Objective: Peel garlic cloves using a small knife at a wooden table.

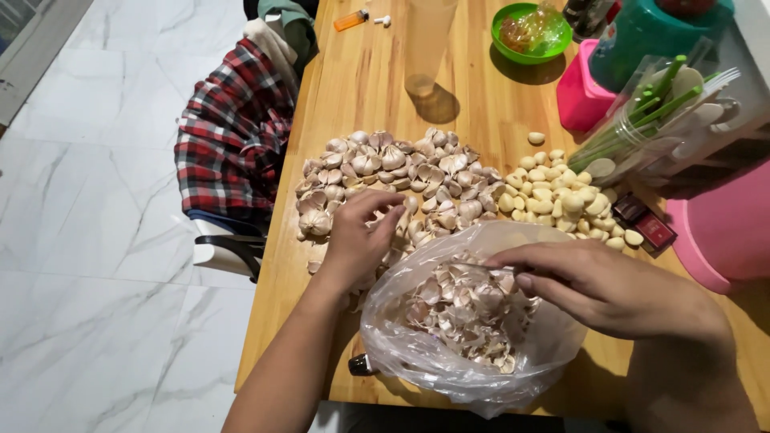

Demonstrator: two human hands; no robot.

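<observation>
I note left hand (pixel 358 237) on the unpeeled garlic cloves (pixel 393 180), fingers pinched on one clove; right hand (pixel 593 282) over the clear bag of garlic skins (pixel 469 317), fingers curled shut, grip contents unclear; peeled cloves (pixel 561 196) heaped just beside, wooden desk (pixel 361 88) beneath

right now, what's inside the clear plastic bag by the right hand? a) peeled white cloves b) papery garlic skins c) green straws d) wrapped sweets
b: the clear plastic bag holds a heap of papery garlic skins, with the right hand resting over its open mouth; the peeled cloves lie on the wooden table beyond it, while the left hand reaches into the pile of unpeeled cloves.
</observation>
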